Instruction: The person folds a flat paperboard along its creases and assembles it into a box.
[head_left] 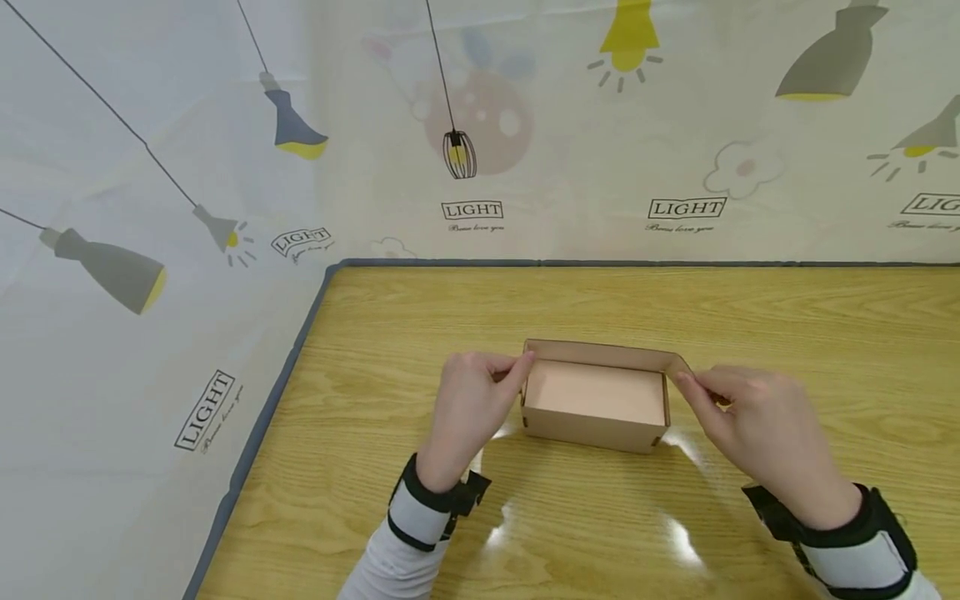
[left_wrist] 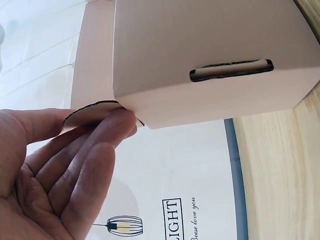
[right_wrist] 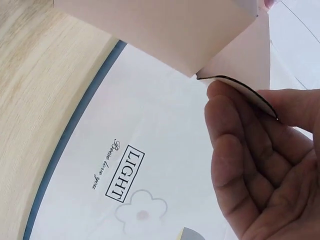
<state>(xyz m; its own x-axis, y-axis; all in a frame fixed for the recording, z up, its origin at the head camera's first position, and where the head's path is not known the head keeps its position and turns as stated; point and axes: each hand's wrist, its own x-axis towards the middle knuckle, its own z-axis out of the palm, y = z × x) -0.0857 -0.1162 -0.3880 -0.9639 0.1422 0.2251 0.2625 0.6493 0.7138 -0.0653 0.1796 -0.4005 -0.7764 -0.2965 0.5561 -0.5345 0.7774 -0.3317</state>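
A small cardboard box (head_left: 600, 429) stands on the wooden table, its top open and its inside bare. Along its far side a lid panel (head_left: 600, 354) stands up, with a curved side flap at each end. My left hand (head_left: 476, 408) pinches the left side flap (left_wrist: 92, 112) between thumb and fingers. At the other end, my right hand (head_left: 765, 433) pinches the right side flap (right_wrist: 245, 90) the same way. A slot (left_wrist: 232, 70) shows in the box's end wall in the left wrist view.
The wooden table (head_left: 360, 500) reaches back to a dark blue edging strip (head_left: 600, 263). White sheeting (head_left: 562, 167) printed with lamps and the word LIGHT rises behind it and along the left. A strapped band is around each wrist.
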